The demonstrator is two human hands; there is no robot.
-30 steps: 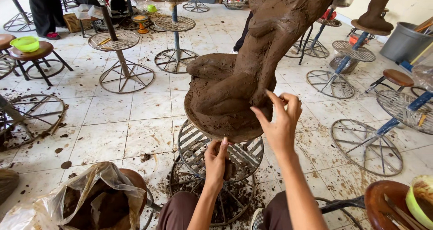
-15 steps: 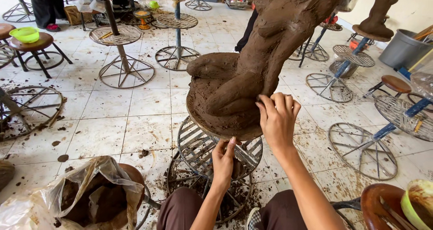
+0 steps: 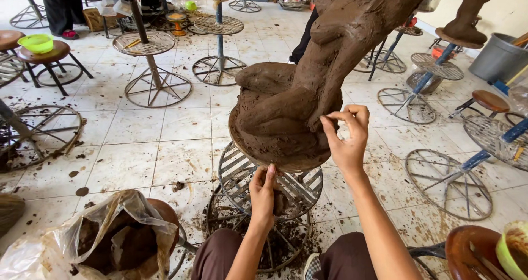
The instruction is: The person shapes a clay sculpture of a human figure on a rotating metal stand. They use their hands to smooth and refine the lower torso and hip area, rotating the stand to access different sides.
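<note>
A tall brown clay sculpture [image 3: 308,82] stands on a round board on a metal turntable stand [image 3: 258,181] in front of me. My right hand [image 3: 347,140] pinches the wet clay at the lower right of the sculpture's base, fingertips touching it. Lower down, my left hand [image 3: 263,195] grips the underside edge of the round board. Both forearms reach up from my lap. What my right fingertips hold, if anything, is hidden.
A plastic bag of dark clay [image 3: 110,239] sits on a stool at lower left. Metal wheel stands [image 3: 151,65] and wooden stools [image 3: 47,54] ring the tiled floor. A grey bucket [image 3: 498,57] stands at right. A person's legs [image 3: 58,8] show at far left.
The view has shifted slightly; my right hand slid a little up along the clay's base edge. My left hand stays under the board.
</note>
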